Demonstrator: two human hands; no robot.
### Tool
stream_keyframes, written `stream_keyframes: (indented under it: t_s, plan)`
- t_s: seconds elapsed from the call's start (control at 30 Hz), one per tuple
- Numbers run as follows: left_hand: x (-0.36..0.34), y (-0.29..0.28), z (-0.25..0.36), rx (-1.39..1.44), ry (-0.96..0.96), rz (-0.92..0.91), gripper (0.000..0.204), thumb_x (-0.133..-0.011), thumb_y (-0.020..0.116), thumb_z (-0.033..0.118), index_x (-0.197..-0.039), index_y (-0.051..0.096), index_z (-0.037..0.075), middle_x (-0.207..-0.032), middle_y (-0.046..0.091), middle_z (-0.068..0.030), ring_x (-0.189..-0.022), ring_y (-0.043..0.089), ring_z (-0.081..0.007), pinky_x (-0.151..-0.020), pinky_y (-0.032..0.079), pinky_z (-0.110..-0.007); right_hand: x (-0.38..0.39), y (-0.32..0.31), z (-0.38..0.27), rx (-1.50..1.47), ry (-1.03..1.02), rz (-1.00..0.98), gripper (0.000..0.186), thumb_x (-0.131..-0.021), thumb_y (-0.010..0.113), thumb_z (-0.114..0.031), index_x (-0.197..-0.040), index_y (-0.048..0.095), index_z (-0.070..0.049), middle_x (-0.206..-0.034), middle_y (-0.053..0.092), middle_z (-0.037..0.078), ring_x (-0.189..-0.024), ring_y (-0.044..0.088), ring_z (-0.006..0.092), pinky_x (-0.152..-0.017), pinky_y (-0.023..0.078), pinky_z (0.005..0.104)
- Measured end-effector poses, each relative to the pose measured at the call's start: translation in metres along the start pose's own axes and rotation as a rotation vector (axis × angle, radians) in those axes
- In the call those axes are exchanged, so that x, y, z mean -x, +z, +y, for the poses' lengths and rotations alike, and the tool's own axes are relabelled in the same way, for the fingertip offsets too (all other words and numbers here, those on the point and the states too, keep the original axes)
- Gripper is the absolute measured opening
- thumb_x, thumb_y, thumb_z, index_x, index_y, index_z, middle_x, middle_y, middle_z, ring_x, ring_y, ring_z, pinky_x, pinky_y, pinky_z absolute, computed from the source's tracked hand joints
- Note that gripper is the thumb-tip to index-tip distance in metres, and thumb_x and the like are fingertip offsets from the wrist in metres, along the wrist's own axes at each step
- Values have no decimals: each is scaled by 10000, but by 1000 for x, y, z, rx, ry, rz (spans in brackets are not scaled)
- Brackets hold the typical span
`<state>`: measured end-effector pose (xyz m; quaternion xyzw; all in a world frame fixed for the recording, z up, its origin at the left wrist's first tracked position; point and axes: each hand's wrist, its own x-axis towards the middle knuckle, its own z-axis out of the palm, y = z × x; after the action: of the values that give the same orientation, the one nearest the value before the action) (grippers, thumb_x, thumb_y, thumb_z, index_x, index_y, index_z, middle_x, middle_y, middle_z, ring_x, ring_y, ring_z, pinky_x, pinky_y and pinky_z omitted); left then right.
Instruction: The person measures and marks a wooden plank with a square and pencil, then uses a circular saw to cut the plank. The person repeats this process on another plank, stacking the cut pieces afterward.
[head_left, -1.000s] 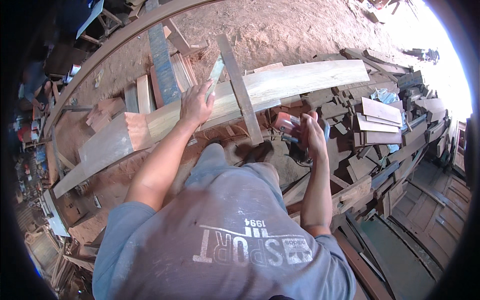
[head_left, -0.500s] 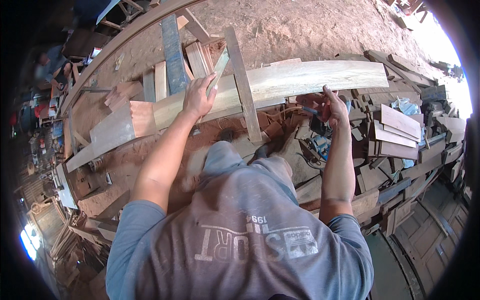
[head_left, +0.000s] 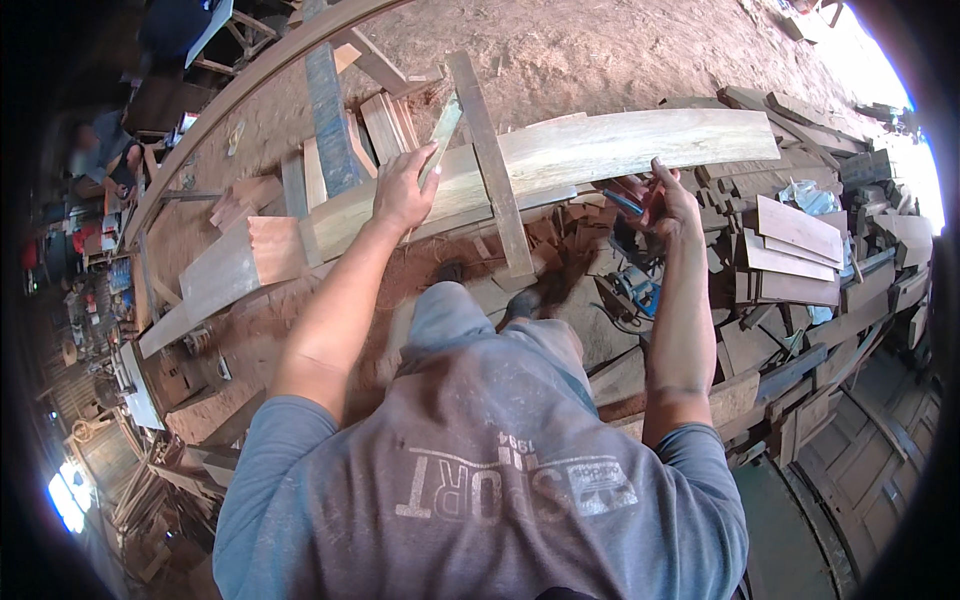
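Note:
A long pale board lies across in front of me, crossed by a brown batten. My left hand rests on the board, fingers closed round a thin pale-green strip left of the batten. My right hand grips a red power tool just below the board's near edge, one finger reaching up to that edge. The tool is partly hidden under hand and board. Greyish thinner pieces continue at the board's left end.
Stacked offcuts and a blue tool with a cable lie at right. A blue-stained plank and short boards stand beyond the work. A curved timber arcs at upper left. Another person is at the far left.
My right hand has moved right and up with the red tool, to the board's edge. The view has shifted slightly. My left hand stays on the strip.

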<state>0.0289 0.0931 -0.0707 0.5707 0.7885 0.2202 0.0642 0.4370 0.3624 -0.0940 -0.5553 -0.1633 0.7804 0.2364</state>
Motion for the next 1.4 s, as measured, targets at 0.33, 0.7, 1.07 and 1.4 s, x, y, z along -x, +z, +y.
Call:
stream_keyframes:
  t_s: [0.33, 0.7, 1.07, 1.4]
  plan:
    - [-33, 34, 54, 13, 6, -3, 458, -1052, 664, 274, -1500, 624, 187, -1314, 715, -156, -1240, 644, -390, -1109, 456, -518, 6, -28, -55, 110, -90, -28, 680, -1119, 662, -341, -1653, 259, -223, -1376, 693, 238, -1169, 738, 424, -863, 636, 581]
    - [-35, 37, 55, -5, 21, -1, 453, -1059, 660, 275, -1501, 628, 181, -1315, 713, -142, -1250, 649, -376, -1102, 469, -511, 21, -62, -21, 317, -232, 7, 704, -1095, 700, -437, -1703, 401, -248, -1258, 641, 25, -896, 658, 148, -726, 576, 339]
    - [-35, 34, 58, 8, 41, 51, 450, -1037, 671, 293, -1474, 665, 184, -1238, 711, -108, -1200, 655, -336, -1079, 460, -503, 131, -77, 76, 516, -273, 355, 440, -1011, 803, -388, -1146, 770, 29, -887, 686, 13, -753, 606, 94, -633, 481, 282]
    - [-34, 34, 55, 43, 16, 30, 463, -1041, 661, 307, -1489, 676, 196, -1195, 714, -111, -1186, 651, -339, -1070, 457, -511, 268, 1, 96, 488, -746, 200, 449, -1088, 728, -309, -1376, 706, 34, -1007, 739, 37, -757, 631, 66, -604, 466, 219]
